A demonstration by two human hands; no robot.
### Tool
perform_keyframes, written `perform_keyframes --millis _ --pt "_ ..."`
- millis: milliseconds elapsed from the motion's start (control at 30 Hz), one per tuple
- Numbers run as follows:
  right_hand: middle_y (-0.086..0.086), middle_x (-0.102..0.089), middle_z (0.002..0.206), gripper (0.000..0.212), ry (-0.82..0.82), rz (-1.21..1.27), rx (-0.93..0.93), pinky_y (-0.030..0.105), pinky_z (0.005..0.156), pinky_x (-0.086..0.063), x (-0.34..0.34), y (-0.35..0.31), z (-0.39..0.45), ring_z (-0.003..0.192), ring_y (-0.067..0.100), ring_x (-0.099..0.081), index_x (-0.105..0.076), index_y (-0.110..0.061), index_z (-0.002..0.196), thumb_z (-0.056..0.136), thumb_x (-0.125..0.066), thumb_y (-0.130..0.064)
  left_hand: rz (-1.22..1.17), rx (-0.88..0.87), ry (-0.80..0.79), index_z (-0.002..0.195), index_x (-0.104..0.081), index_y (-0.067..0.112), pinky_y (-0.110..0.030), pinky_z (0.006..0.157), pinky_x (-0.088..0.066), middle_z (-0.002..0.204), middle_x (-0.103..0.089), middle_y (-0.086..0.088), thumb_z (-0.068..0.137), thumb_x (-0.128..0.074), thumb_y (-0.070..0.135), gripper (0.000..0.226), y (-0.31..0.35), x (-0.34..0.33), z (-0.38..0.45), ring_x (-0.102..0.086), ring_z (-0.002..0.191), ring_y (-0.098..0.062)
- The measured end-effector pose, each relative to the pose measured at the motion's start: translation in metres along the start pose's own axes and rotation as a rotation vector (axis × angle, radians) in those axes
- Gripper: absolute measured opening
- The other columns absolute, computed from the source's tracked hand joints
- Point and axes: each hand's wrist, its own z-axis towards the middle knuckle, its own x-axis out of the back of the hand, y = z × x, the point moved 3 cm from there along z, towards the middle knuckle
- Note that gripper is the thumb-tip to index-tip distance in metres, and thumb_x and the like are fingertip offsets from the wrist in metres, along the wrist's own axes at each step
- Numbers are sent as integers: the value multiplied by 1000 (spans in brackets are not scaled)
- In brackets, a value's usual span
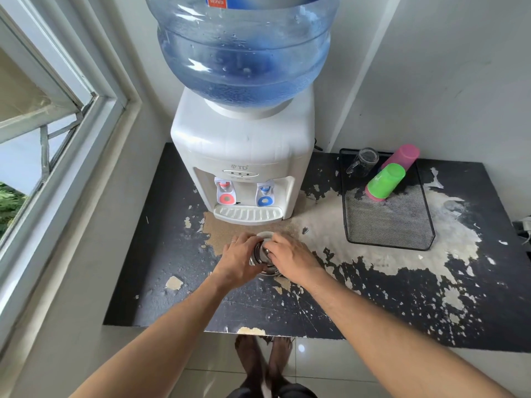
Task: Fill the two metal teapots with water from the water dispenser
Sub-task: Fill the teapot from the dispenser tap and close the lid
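Both hands curl around a shiny round metal teapot (260,255): left hand (237,261) at nine o'clock, right hand (291,258) at three, on the peeling black tabletop (161,282).

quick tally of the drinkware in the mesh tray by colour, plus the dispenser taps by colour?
Pink cup: 1
Green cup: 1
Clear glass mug: 1
Red tap: 1
Blue tap: 1
Total: 5, with 3 pieces of drinkware in the mesh tray and 2 taps on the water dispenser.
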Motion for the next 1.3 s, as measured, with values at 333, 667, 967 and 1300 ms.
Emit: perform_keyframes --millis 333,667,967,1300 --pt "6 -56 127 51 98 -6 -6 44 104 -47 -8 11 -16 115 20 -49 -58 -15 133 93 -66 -44 176 -111 -87 154 -34 19 -54 120 -36 154 -41 -6 62 -82 71 116 0 0 -9 -47 136 -29" --pt "13 -27 165 93 -50 105 -89 46 125 -24 -20 19 -31 152 27 -29 -28 -11 156 83 -82 -34 222 -137 -98 154 -32 19 -51 116 -38 158 -43 -7 74 -88 49 102 -2 4 -3 -57 132 -29" --pt "17 -6 169 44 -109 67 -25 41 122 -12 -27 27 -37 155 34 -17 -49 -16 135 98 -64 -32 239 -165 -135 126 -53 32 -55 115 -38 163 -36 -5 82 -84 40 54 2 4 -6 -64 121 -32" --pt "15 -4 170 38 -95 67 -59 41 116 -7 -37 26 -35 155 35 -17 -56 -20 133 97 -67 -26 239 -127 -181 132 -52 38 -64 121 -30 167 -28 -10 84 -82 39 56 0 3 -6 -53 135 -37"
